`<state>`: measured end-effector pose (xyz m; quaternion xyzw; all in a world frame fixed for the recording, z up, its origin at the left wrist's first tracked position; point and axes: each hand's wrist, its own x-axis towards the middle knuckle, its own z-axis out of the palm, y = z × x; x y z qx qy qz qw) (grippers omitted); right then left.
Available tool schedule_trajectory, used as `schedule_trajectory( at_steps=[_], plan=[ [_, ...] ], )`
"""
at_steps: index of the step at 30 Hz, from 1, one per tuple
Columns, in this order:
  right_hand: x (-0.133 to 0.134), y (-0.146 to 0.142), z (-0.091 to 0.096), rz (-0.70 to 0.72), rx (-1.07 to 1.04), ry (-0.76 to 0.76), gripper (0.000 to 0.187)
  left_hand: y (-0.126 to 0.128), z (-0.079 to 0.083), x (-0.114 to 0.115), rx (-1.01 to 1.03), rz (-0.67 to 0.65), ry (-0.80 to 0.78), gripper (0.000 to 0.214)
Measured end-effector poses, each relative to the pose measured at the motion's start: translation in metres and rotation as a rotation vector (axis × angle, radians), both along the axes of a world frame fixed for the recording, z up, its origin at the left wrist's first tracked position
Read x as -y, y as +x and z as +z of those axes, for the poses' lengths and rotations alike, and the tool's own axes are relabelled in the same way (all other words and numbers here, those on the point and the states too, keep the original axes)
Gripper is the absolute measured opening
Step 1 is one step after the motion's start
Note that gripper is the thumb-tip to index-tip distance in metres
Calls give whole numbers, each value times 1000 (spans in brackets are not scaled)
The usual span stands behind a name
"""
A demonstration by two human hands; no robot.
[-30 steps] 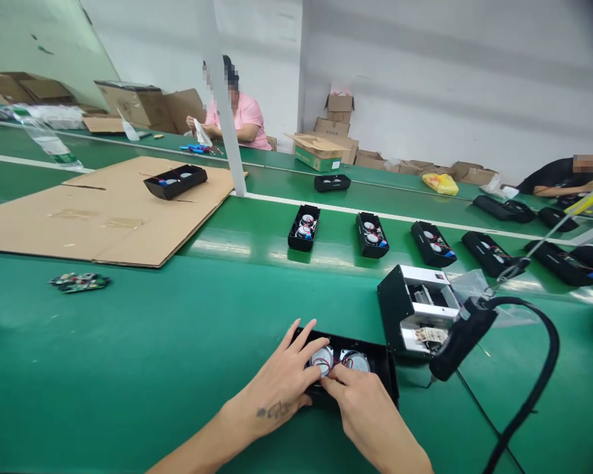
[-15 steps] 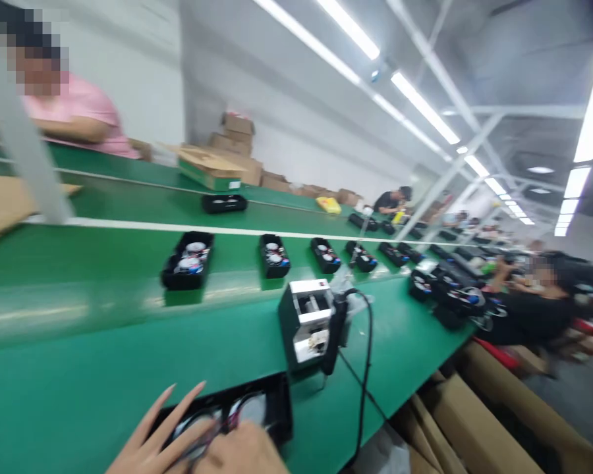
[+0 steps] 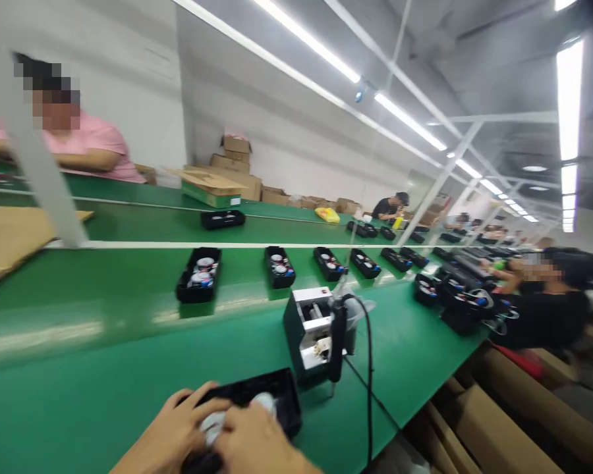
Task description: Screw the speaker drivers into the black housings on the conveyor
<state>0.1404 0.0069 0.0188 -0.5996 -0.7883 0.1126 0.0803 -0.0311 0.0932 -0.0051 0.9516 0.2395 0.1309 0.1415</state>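
The left hand [image 3: 175, 428] and the right hand [image 3: 254, 441] sit close together at the bottom of the view, fingers curled down over white round parts [image 3: 212, 424] in a black tray [image 3: 286, 401]. Neither hand lies flat or spread, but blur and the fingers themselves hide the contact, so I cannot tell whether they grip the parts or only press on them. The tray lies directly under both hands, with its far corner showing just past the right hand.

The step in hand appears to be close work on these round parts. With the fingers covering them, the next move seems to call for care around the wires and parts inside the tray, though what exactly it needs cannot be judged from this view.

Just beyond the right hand, a black corded handpiece [image 3: 337, 342] stands upright beside a black-and-white bench unit [image 3: 306, 336], and its black cable [image 3: 369, 395] drops past the bench edge. Farther from the hands, the green workbench [image 3: 103, 342] carries a row of black cases [image 3: 198, 275] holding similar round parts. Past them, to the right, a co-worker in a black top [image 3: 543, 322] sits behind more black cases [image 3: 459, 306]. Far ahead and to the left, a co-worker in a pink top [image 3: 84, 145] sits at the next belt, near stacked cartons [image 3: 232, 174].
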Motion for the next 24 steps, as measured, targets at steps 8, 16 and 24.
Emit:
schedule_trajectory(
  at_steps=[8,16,24],
  plan=[
    [-42,32,48,62,-178,-221,39,9,66,-50,-189,-29,-650,41],
    [-38,25,45,-16,-145,-191,27,14,60,-47,-132,-72,-650,39],
    [-38,28,49,48,-156,-203,29,12,52,-40,-78,-31,-648,39]
  ],
)
